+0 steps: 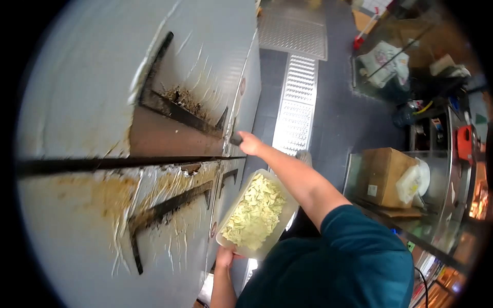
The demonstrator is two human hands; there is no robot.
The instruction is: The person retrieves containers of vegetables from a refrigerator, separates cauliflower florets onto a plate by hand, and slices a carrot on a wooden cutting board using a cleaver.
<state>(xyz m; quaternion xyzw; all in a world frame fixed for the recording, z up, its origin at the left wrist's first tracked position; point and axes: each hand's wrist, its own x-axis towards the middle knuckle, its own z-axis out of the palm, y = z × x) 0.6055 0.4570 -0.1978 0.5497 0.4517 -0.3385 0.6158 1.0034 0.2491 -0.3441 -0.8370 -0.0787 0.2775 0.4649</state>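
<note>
Meanwhile, 2 hands busy beside a grey metal cabinet

From where I stand, the person in the teal shirt has the right hand curled around a short black handle at the cabinet's edge. The left hand grasps the near end of a translucent rectangular plastic tub, tilted between cabinet and torso and heaped with chopped yellow-green leaves. A brown cardboard box sits well apart.
</note>
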